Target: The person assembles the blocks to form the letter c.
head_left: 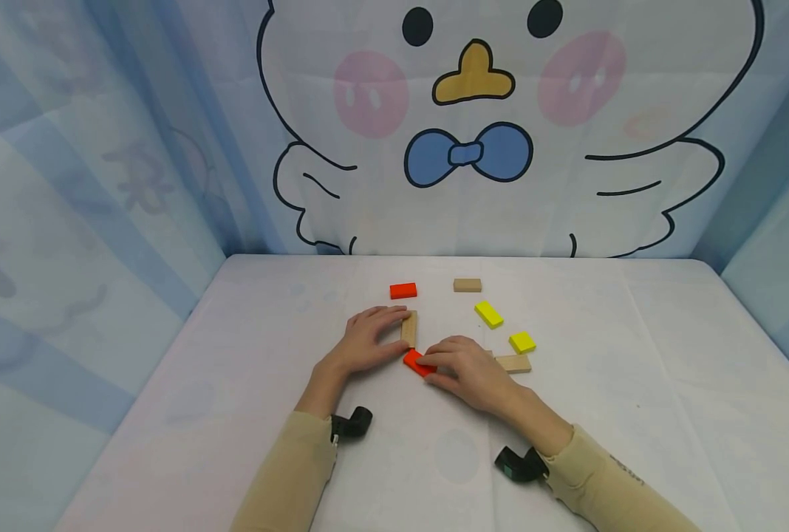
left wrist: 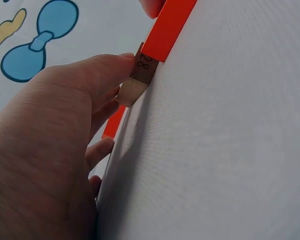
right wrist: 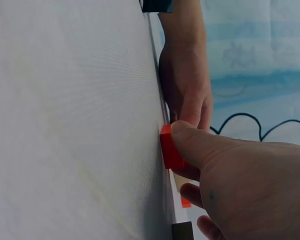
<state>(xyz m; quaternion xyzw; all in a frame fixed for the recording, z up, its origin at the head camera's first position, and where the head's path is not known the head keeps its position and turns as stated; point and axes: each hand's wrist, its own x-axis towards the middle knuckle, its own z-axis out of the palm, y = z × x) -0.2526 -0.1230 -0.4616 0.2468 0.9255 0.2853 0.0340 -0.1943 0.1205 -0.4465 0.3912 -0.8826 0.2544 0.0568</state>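
My left hand (head_left: 366,341) holds a plain wooden block (head_left: 409,329) that lies lengthwise away from me, thumb by its near end and fingertips at its far end. In the left wrist view, dark digits show on the side of this wooden block (left wrist: 142,67). With thumb and fingers, my right hand (head_left: 470,371) pinches a red block (head_left: 416,361), set at a slant against the near end of the wooden one. The right wrist view shows the thumb on top of the red block (right wrist: 171,150), low over the white table.
Farther back lie another red block (head_left: 403,291) and a wooden block (head_left: 468,285). Two yellow blocks (head_left: 489,315) (head_left: 522,343) are to the right. Beside my right hand is another wooden block (head_left: 514,363), with a further piece partly hidden behind the hand. A printed curtain (head_left: 468,214) borders the table.
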